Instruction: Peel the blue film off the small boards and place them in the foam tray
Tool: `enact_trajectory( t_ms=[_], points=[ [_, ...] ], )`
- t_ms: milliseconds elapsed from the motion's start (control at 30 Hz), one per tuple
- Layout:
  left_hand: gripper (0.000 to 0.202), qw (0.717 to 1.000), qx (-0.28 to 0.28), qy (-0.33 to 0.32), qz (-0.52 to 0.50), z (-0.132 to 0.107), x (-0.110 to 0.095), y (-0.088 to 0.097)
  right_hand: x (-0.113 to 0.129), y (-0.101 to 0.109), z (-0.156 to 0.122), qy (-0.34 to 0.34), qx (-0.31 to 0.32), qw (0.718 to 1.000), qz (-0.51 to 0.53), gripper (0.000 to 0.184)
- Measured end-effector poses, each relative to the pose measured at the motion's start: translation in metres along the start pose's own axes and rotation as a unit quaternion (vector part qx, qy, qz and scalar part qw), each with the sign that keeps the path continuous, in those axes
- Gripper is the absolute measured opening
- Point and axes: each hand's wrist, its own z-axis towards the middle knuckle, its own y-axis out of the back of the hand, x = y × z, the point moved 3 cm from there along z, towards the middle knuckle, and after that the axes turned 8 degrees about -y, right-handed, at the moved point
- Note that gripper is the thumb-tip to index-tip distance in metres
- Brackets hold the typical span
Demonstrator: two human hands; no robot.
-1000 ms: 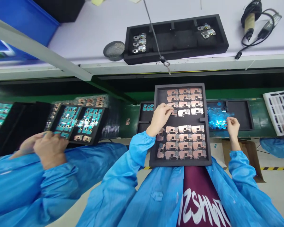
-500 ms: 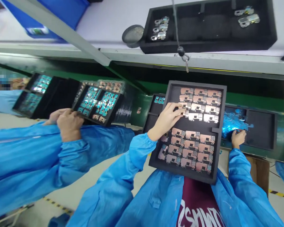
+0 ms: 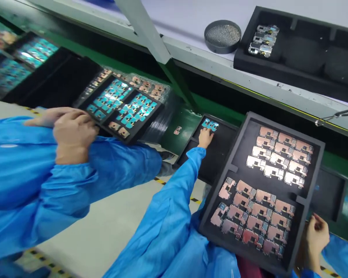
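Observation:
My left hand (image 3: 205, 138) reaches into a black tray (image 3: 220, 148) on the left, its fingers apart over small circuit boards with blue faces (image 3: 210, 124). The fingertips are at the lower edge of these boards; I cannot tell whether one is gripped. A large black tray (image 3: 234, 152) rests tilted in front of me, holding copper-coloured circuit boards (image 3: 258, 210) in two groups of rows. Beside its lower right edge is my right hand (image 3: 318, 233), with fingers curled together. Whatever those fingers hold is too dark to make out.
To the left, a co-worker's hands (image 3: 75, 127) are beside another tray of blue-faced boards (image 3: 130, 108). A round dish (image 3: 222, 36) and a black tray with metal parts (image 3: 263, 40) stand on the shelf. A metal hook (image 3: 333, 117) hangs at right. One loose board (image 3: 177, 130) lies on the green bench.
My left hand has left the copper-coloured boards and moved left to the blue-faced ones. My right hand has drawn back from the tray of blue film towards me. The view has turned left.

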Motion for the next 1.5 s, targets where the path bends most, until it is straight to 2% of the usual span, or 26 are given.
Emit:
enact_trajectory(
  t_ms=[100,233,367,433,500,567,633,667,700,733,800,833,900,967,1067,1233,1367,1500],
  points=[
    [0.037,1.0,-0.005,0.026,0.005,0.023,-0.002,-0.027,-0.011,0.013,-0.02,-0.018,0.016,0.999,-0.026,0.043],
    [0.039,0.998,-0.027,0.057,-0.002,0.043,-0.011,-0.039,-0.019,0.025,-0.036,-0.024,0.024,0.998,-0.059,0.044],
    [0.037,0.996,-0.042,0.074,-0.036,0.047,-0.021,-0.03,-0.013,0.039,-0.045,-0.015,0.006,0.999,-0.051,0.045],
    [0.028,0.994,-0.041,0.071,-0.066,0.041,-0.027,-0.016,0.005,0.05,-0.05,-0.015,-0.016,0.999,-0.032,0.048],
    [0.019,0.992,-0.037,0.067,-0.099,0.024,-0.033,0.005,0.038,0.067,-0.058,0.005,-0.052,0.998,0.019,0.051],
    [0.018,0.989,-0.039,0.057,-0.133,-0.009,-0.04,0.035,0.085,0.087,-0.071,0.058,-0.083,0.99,0.1,0.052],
    [0.025,0.981,-0.05,0.028,-0.184,-0.061,-0.052,0.069,0.143,0.108,-0.09,0.134,-0.086,0.973,0.168,0.044],
    [0.032,0.962,-0.072,-0.006,-0.264,-0.093,-0.062,0.087,0.174,0.116,-0.102,0.186,-0.071,0.962,0.189,0.038],
    [0.041,0.94,-0.077,-0.036,-0.329,-0.126,-0.075,0.102,0.205,0.122,-0.116,0.245,-0.032,0.947,0.207,0.031],
    [0.046,0.927,-0.057,-0.054,-0.367,-0.159,-0.091,0.115,0.235,0.125,-0.131,0.307,0.021,0.925,0.222,0.026],
    [0.044,0.916,0.017,-0.079,-0.393,-0.219,-0.129,0.129,0.285,0.122,-0.163,0.408,0.154,0.868,0.238,0.025],
    [0.042,0.911,0.051,-0.089,-0.4,-0.243,-0.148,0.132,0.303,0.117,-0.177,0.433,0.218,0.842,0.238,0.027],
    [0.037,0.902,0.105,-0.107,-0.405,-0.276,-0.18,0.132,0.325,0.105,-0.199,0.446,0.305,0.803,0.251,0.031],
    [0.031,0.899,0.127,-0.121,-0.402,-0.293,-0.201,0.128,0.329,0.096,-0.208,0.423,0.344,0.79,0.28,0.029],
    [0.024,0.906,0.123,-0.13,-0.384,-0.301,-0.214,0.12,0.318,0.091,-0.207,0.384,0.351,0.793,0.319,0.026],
    [0.017,0.915,0.079,-0.145,-0.368,-0.305,-0.221,0.106,0.3,0.098,-0.201,0.424,0.313,0.788,0.319,0.026],
    [0.018,0.912,0.048,-0.154,-0.377,-0.307,-0.228,0.099,0.296,0.102,-0.204,0.472,0.205,0.792,0.329,0.019],
    [0.021,0.902,0.066,-0.147,-0.4,-0.307,-0.232,0.095,0.293,0.102,-0.204,0.51,0.089,0.785,0.34,0.02]
  ],
)
